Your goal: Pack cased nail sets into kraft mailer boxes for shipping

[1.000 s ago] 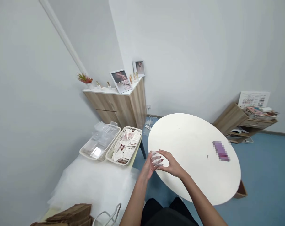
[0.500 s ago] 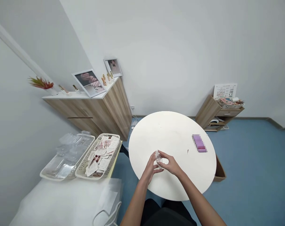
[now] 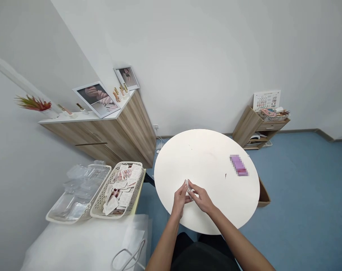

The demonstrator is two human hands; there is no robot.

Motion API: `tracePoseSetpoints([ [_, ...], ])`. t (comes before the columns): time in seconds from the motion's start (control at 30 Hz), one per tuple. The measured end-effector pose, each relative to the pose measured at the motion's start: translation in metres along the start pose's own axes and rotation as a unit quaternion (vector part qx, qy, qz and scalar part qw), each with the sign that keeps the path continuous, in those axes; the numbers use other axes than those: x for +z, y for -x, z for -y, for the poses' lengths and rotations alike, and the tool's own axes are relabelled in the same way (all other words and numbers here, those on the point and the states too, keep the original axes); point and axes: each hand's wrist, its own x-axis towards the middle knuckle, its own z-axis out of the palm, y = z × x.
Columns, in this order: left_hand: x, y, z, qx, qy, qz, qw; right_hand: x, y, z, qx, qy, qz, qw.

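Both hands, the left (image 3: 180, 198) and the right (image 3: 202, 199), are close together with fingers curled, gripping a small clear plastic case (image 3: 189, 189) between them, above the near-left part of the round white table (image 3: 200, 150). A second ago, they were at that table's left edge, showing more of the case.

The left forearm (image 3: 165, 241) and the right forearm (image 3: 235, 236), both bare, reach forward from the lower edge and slant inward, wrists fairly straight, bringing the left hand (image 3: 179, 198) and the right hand (image 3: 202, 199) close together, fingers bent in a pinching grip with their tips nearly meeting.
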Motion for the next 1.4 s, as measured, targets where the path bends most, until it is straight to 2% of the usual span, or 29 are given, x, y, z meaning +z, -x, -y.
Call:
tracePoseSetpoints([
  [0.2, -0.009, -0.004, 0.001, -0.013, 0.006, -0.003, 1.0, 0.002, -0.003, -0.006, -0.013, -0.009, -0.006, 1.0],
  [0.33, -0.02, -0.008, -0.003, -0.048, -0.009, 0.035, 0.998, -0.001, -0.007, -0.01, 0.015, -0.037, 0.008, 0.999],
  [0.43, -0.035, -0.019, -0.004, -0.078, -0.018, 0.053, 0.995, -0.005, -0.014, -0.022, 0.046, -0.052, -0.034, 0.997],
  [0.53, -0.049, -0.038, 0.0, -0.079, -0.055, 0.032, 0.995, -0.009, -0.024, -0.043, 0.097, -0.047, -0.092, 0.99],
  [0.7, -0.053, -0.072, 0.018, 0.002, -0.122, -0.084, 0.989, -0.009, -0.041, -0.085, 0.189, -0.076, -0.133, 0.97],
  [0.77, -0.052, -0.077, 0.028, 0.059, -0.169, -0.089, 0.98, -0.008, -0.046, -0.099, 0.211, -0.083, -0.145, 0.963],
  [0.83, -0.054, -0.075, 0.039, 0.112, -0.227, -0.052, 0.966, -0.007, -0.051, -0.112, 0.226, -0.083, -0.147, 0.959],
  [0.93, -0.058, -0.066, 0.054, 0.17, -0.337, 0.01, 0.926, -0.007, -0.056, -0.128, 0.236, -0.059, -0.136, 0.96],
  [1.03, -0.063, -0.055, 0.062, 0.206, -0.437, 0.04, 0.874, -0.006, -0.053, -0.141, 0.211, 0.03, -0.138, 0.967],
  [1.13, -0.066, -0.044, 0.067, 0.218, -0.455, 0.062, 0.861, 0.0, -0.035, -0.148, 0.122, 0.175, -0.15, 0.965],
  [1.2, -0.069, -0.038, 0.073, 0.231, -0.462, 0.073, 0.853, 0.008, -0.018, -0.151, 0.028, 0.262, -0.104, 0.959],
  [1.23, -0.071, -0.036, 0.077, 0.244, -0.482, 0.078, 0.838, 0.013, -0.009, -0.152, -0.015, 0.301, -0.063, 0.951],
  [1.27, -0.073, -0.033, 0.082, 0.26, -0.517, 0.083, 0.811, 0.019, 0.0, -0.153, -0.048, 0.338, -0.014, 0.94],
  [1.3, -0.076, -0.031, 0.087, 0.275, -0.567, 0.087, 0.772, 0.025, 0.009, -0.154, -0.071, 0.371, 0.032, 0.926],
  [1.33, -0.078, -0.029, 0.092, 0.285, -0.624, 0.088, 0.722, 0.03, 0.015, -0.155, -0.085, 0.401, 0.072, 0.909],
  [1.4, -0.083, -0.027, 0.1, 0.29, -0.728, 0.076, 0.616, 0.041, 0.023, -0.159, -0.086, 0.458, 0.107, 0.878],
])
